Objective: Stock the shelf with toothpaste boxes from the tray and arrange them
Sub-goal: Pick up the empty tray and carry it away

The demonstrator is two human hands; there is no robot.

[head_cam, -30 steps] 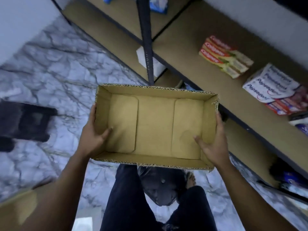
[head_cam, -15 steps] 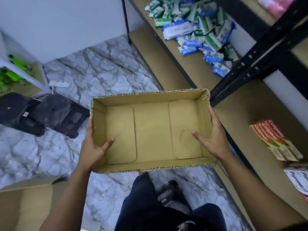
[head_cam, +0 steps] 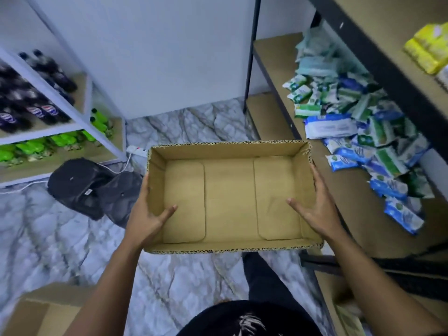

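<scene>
I hold an empty cardboard tray (head_cam: 229,204) level in front of me, above the marble floor. My left hand (head_cam: 145,214) grips its left wall, thumb inside and fingers outside. My right hand (head_cam: 317,212) grips the right wall the same way. Nothing lies inside the tray. No toothpaste boxes are in view. The brown shelf (head_cam: 349,200) runs along the right side, just beyond the tray's right wall.
A heap of blue and green packets (head_cam: 363,132) covers the right shelf. A black upright (head_cam: 251,54) stands at its far end. Left, a white rack (head_cam: 60,127) holds dark and green bottles. A black bag (head_cam: 94,187) and power strip (head_cam: 137,151) lie on the floor; a cardboard box (head_cam: 46,311) sits bottom left.
My view has swung left and up along the shelf: the toothpaste boxes have left the frame and the bottle rack has come in. Both hands keep the same hold on the tray.
</scene>
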